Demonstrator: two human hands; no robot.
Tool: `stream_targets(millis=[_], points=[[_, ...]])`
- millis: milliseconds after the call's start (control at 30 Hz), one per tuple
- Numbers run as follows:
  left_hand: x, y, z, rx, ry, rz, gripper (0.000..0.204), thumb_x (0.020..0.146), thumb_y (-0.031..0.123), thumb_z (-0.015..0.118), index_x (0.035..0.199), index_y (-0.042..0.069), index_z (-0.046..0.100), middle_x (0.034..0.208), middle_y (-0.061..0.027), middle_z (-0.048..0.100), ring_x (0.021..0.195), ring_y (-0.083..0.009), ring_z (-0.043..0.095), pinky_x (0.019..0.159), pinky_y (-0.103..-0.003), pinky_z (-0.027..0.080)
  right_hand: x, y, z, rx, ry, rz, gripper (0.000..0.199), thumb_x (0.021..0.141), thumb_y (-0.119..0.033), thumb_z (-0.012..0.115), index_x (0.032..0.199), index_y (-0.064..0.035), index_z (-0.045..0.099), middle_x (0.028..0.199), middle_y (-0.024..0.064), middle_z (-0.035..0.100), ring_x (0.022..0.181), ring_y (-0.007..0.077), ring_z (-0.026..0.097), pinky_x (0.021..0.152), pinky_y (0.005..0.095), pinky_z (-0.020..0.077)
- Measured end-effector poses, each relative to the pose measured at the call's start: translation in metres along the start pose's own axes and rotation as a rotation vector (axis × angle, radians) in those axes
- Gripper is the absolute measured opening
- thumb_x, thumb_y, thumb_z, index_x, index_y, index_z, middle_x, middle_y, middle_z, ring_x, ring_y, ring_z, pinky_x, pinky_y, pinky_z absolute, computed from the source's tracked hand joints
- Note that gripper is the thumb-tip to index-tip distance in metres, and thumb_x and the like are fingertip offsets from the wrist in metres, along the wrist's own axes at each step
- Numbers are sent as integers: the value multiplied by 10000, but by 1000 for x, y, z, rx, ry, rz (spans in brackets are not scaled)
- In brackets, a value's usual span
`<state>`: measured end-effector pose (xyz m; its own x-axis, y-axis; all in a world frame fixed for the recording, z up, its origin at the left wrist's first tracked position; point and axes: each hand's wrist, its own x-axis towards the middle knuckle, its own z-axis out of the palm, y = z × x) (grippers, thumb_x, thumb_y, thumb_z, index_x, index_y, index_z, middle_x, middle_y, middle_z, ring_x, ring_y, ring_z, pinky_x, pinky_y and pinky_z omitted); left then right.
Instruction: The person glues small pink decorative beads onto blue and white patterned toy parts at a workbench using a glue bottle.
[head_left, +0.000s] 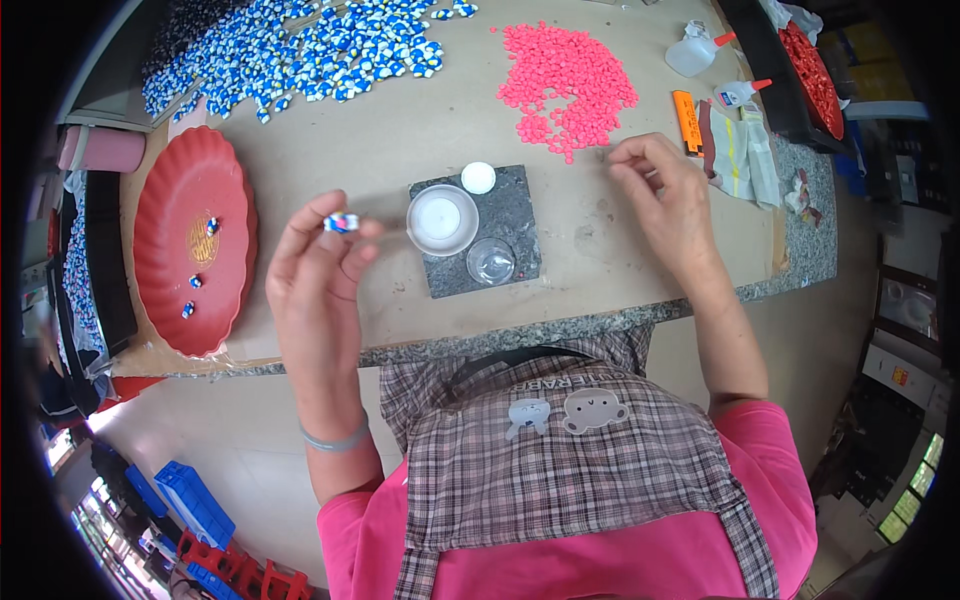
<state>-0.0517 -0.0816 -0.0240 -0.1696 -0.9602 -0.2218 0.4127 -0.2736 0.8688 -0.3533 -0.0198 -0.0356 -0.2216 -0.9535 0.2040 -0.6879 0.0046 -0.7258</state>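
Note:
Between the thumb and fingertips of my left hand (318, 255) is a small blue, white and pink piece (341, 222), held up over the table between the red tray and the dark slab. My right hand (665, 195) hovers at the near right of a pile of small pink pieces (570, 85). Its fingers are curled in with thumb and index close together; anything in them is too small to make out. Between my hands lies a dark stone slab (440, 275), carrying a pale round dish (440, 219), a small white round container (478, 178) and a clear glass cup (491, 261).
A red scalloped tray (165, 250) at the left holds 3 small blue-and-white pieces. Many more blue-and-white pieces (300, 60) are heaped at the far left. Glue bottles (735, 93), an orange box (687, 122) and a black bin (775, 75) of red pieces stand far right.

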Motion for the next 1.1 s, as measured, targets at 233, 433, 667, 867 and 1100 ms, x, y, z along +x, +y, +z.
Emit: stream_targets(millis=[233, 433, 667, 867, 1100], points=[[52, -4, -34, -177, -89, -68, 359, 924, 48, 501, 1252, -100, 493, 1017, -74, 595, 925, -127, 529, 747, -215, 448, 6, 0, 19, -166, -11, -117, 109, 795, -61, 700, 879, -22, 643, 836, 81, 639, 713, 244, 652, 641, 341, 525], [82, -3, -27, 539, 73, 182, 338, 917, 57, 541, 1233, -64, 554, 894, -25, 570, 769, -100, 505, 698, -215, 425, 11, -8, 33, -366, 2, -132, 129, 782, -123, 725, 813, -44, 629, 784, 67, 607, 704, 246, 634, 618, 368, 518], [113, -11, -33, 1316, 161, 671, 379, 842, 1, 562, 1220, -12, 534, 940, -165, 591, 805, -298, 587, 722, -394, 493, 18, -7, 34, -303, 7, -371, 107, 750, -24, 687, 846, -35, 641, 811, 72, 606, 767, 256, 632, 640, 371, 527], [129, -12, -26, 1386, 183, 526, 342, 823, 49, 599, 1147, -16, 508, 980, -213, 586, 880, -364, 603, 761, -459, 492, 22, 2, 21, -234, -164, -481, 229, 688, 58, 643, 897, -32, 667, 855, 78, 614, 818, 246, 631, 670, 354, 536], [164, -12, -25, 1371, 212, 658, 184, 838, 96, 628, 964, -27, 576, 822, -216, 626, 834, -371, 616, 766, -448, 492, 20, 4, 14, -184, -151, -431, 198, 751, 43, 639, 929, -35, 678, 863, 93, 642, 820, 273, 643, 701, 354, 537]])
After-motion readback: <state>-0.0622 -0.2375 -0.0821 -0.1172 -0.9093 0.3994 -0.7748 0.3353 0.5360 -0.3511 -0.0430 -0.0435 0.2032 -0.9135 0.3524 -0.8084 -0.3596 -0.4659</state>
